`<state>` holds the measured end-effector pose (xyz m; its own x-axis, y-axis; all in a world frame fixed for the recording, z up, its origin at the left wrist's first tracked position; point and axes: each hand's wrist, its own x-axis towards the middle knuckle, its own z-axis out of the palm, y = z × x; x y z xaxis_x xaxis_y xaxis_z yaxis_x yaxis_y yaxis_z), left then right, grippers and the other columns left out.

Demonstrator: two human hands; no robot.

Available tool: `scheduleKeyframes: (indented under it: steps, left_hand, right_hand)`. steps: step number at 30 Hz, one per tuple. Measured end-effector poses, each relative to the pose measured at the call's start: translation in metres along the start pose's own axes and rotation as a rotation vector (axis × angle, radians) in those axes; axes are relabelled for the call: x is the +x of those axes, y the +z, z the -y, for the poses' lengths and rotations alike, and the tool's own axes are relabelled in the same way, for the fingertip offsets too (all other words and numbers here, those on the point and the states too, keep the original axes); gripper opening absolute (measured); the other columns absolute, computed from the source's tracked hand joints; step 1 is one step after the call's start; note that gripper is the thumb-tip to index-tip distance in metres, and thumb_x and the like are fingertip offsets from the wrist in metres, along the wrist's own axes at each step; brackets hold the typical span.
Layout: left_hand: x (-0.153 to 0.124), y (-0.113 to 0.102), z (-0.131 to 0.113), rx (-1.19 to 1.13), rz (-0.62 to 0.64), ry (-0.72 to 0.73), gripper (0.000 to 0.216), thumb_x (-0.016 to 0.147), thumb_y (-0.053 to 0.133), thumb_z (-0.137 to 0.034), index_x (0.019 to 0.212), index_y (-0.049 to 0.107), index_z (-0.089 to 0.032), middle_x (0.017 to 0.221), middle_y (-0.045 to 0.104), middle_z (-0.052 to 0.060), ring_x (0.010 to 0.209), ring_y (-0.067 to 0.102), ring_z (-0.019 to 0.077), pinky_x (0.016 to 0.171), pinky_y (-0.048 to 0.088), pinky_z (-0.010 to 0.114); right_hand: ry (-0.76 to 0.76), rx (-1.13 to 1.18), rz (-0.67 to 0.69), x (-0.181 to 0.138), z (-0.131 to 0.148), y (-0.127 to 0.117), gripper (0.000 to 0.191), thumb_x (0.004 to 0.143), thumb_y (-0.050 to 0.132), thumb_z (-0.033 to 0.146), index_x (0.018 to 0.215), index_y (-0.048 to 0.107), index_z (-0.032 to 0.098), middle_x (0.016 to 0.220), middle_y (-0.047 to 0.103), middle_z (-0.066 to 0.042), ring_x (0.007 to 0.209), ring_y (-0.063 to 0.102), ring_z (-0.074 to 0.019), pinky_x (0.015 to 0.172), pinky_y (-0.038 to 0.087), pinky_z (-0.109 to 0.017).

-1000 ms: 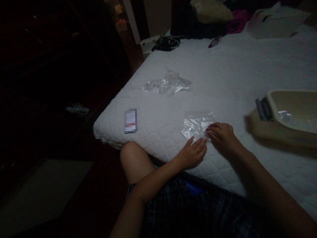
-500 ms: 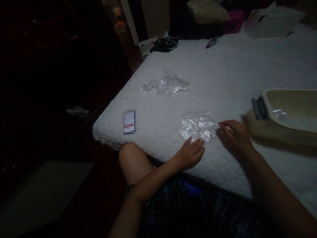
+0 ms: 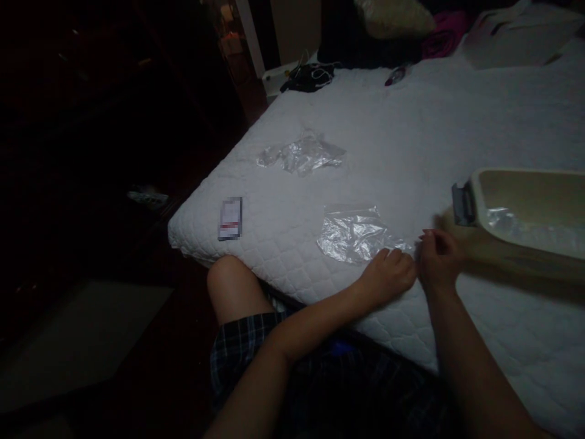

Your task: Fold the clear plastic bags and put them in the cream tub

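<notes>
A clear plastic bag (image 3: 350, 231) lies crinkled on the white quilted mattress (image 3: 388, 152). At its near right corner my left hand (image 3: 389, 277) is closed, fingers curled on the edge of the plastic. My right hand (image 3: 441, 259) is just beside it, thumb and fingers bent together at the bag's drawn-out right end. What the right fingertips pinch is too small to make out. Right of that hand stands a cream bin (image 3: 525, 238) with a grey clasp (image 3: 463, 204) and clear plastic inside.
Another crumpled clear bag (image 3: 304, 152) lies farther back. A blurred-out card or phone (image 3: 230, 218) rests near the left edge. Toward the back are a dark bundle with white cords (image 3: 311, 77), a small purple-and-clear object (image 3: 395, 76) and a white box (image 3: 521, 36).
My left hand has slid right along the bag and curled its fingers. My right hand has turned upright beside it, and the bag's right corner is pulled out. The view has shifted slightly.
</notes>
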<state>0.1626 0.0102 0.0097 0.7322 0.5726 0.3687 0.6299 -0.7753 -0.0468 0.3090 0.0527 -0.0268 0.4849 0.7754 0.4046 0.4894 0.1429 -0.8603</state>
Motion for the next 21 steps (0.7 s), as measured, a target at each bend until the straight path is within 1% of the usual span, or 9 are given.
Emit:
scheduleKeyframes:
  steps: [1, 2, 6, 9, 13, 16, 19, 21]
  left_hand:
    - [0.007, 0.003, -0.005, -0.001, -0.002, -0.034, 0.024, 0.091, 0.036, -0.012, 0.091, 0.061, -0.01, 0.09, 0.059, 0.011, 0.088, 0.056, 0.0209, 0.074, 0.043, 0.034]
    - [0.012, 0.006, -0.009, -0.002, -0.002, -0.07, 0.023, 0.09, 0.037, -0.012, 0.089, 0.061, -0.01, 0.087, 0.059, 0.011, 0.085, 0.056, 0.0209, 0.072, 0.043, 0.034]
    - [0.026, 0.013, -0.018, 0.0, 0.011, -0.175, 0.021, 0.089, 0.039, -0.012, 0.087, 0.059, -0.01, 0.081, 0.057, 0.009, 0.081, 0.055, 0.0209, 0.067, 0.04, 0.032]
    - [0.031, 0.012, -0.019, -0.007, 0.011, -0.208, 0.021, 0.089, 0.038, -0.012, 0.086, 0.059, -0.011, 0.08, 0.057, 0.008, 0.08, 0.056, 0.0214, 0.067, 0.039, 0.032]
    - [0.035, 0.008, -0.013, -0.03, -0.007, -0.241, 0.022, 0.089, 0.038, -0.011, 0.084, 0.059, -0.011, 0.079, 0.058, 0.008, 0.08, 0.056, 0.0222, 0.067, 0.04, 0.033]
    - [0.036, -0.001, -0.005, -0.073, -0.035, -0.288, 0.022, 0.089, 0.038, -0.013, 0.087, 0.06, -0.012, 0.081, 0.059, 0.008, 0.079, 0.057, 0.0218, 0.067, 0.041, 0.033]
    - [0.036, -0.011, 0.005, -0.183, -0.075, -0.401, 0.021, 0.09, 0.039, -0.015, 0.091, 0.06, -0.013, 0.083, 0.06, 0.008, 0.079, 0.057, 0.0201, 0.069, 0.044, 0.033]
    - [0.035, -0.016, 0.012, -0.301, -0.138, -0.517, 0.021, 0.09, 0.04, -0.017, 0.097, 0.059, -0.013, 0.088, 0.062, 0.008, 0.084, 0.058, 0.0195, 0.073, 0.046, 0.032]
  right_hand:
    - [0.02, 0.016, -0.04, 0.001, 0.0, 0.0, 0.025, 0.08, 0.053, 0.044, 0.08, 0.061, 0.02, 0.072, 0.062, -0.004, 0.067, 0.059, -0.0206, 0.066, 0.048, -0.039]
    - [0.041, 0.035, -0.05, 0.001, -0.001, 0.001, 0.024, 0.079, 0.054, 0.043, 0.079, 0.061, 0.02, 0.071, 0.062, -0.004, 0.066, 0.058, -0.0199, 0.065, 0.048, -0.038]
    - [0.099, 0.081, -0.056, 0.005, 0.0, 0.002, 0.021, 0.078, 0.054, 0.039, 0.078, 0.061, 0.019, 0.067, 0.059, -0.002, 0.062, 0.057, -0.0168, 0.062, 0.048, -0.034]
    - [0.118, 0.102, -0.052, 0.006, 0.001, 0.002, 0.017, 0.077, 0.054, 0.036, 0.077, 0.061, 0.02, 0.066, 0.058, -0.001, 0.06, 0.055, -0.0162, 0.062, 0.047, -0.034]
    - [0.124, 0.12, -0.065, 0.006, 0.005, 0.002, 0.015, 0.078, 0.055, 0.035, 0.075, 0.06, 0.021, 0.065, 0.058, -0.002, 0.059, 0.055, -0.0183, 0.061, 0.047, -0.036]
    - [0.094, 0.121, -0.054, 0.005, 0.003, 0.002, 0.016, 0.079, 0.054, 0.037, 0.075, 0.059, 0.022, 0.066, 0.059, -0.003, 0.061, 0.057, -0.0201, 0.062, 0.047, -0.037]
    - [0.027, 0.065, -0.04, 0.003, -0.001, 0.002, 0.02, 0.081, 0.051, 0.04, 0.08, 0.06, 0.021, 0.069, 0.059, -0.004, 0.063, 0.057, -0.02, 0.063, 0.047, -0.037]
    - [-0.065, 0.006, 0.068, 0.0, -0.002, 0.0, 0.024, 0.085, 0.046, 0.039, 0.087, 0.059, 0.02, 0.075, 0.059, -0.005, 0.066, 0.057, -0.0199, 0.064, 0.047, -0.037]
